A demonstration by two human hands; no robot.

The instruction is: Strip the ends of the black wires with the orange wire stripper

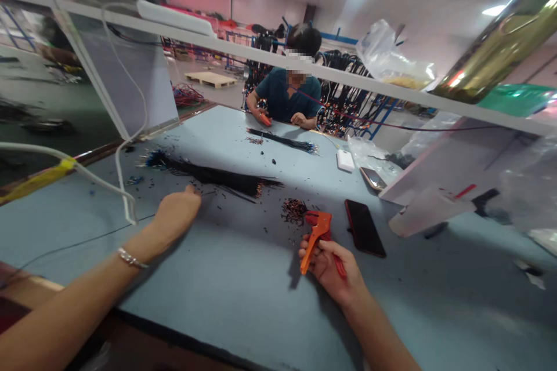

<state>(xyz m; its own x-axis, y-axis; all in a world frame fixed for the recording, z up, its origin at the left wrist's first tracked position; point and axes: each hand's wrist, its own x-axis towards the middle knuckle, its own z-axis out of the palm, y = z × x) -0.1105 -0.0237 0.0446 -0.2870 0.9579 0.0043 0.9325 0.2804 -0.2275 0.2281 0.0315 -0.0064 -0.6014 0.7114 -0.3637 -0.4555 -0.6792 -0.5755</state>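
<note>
My right hand point(334, 266) grips an orange and red wire stripper point(317, 234) by its handles, its head pointing away over the blue-grey table point(243, 278). A small heap of cut insulation bits point(294, 210) lies just beyond the tool. My left hand point(178, 211) reaches forward with fingers curled, its fingertips at the near side of a long bundle of black wires point(209, 174) lying across the table. Whether the fingers pinch a wire is hidden. A metal bracelet point(130, 258) sits on my left wrist.
A dark phone point(364, 227) lies right of the stripper. A second phone point(372, 178) and a white power bank point(345, 160) lie further back. Across the table a person point(285, 95) works on another wire bundle point(282, 140). A white cable point(122, 185) hangs at left from the overhead frame.
</note>
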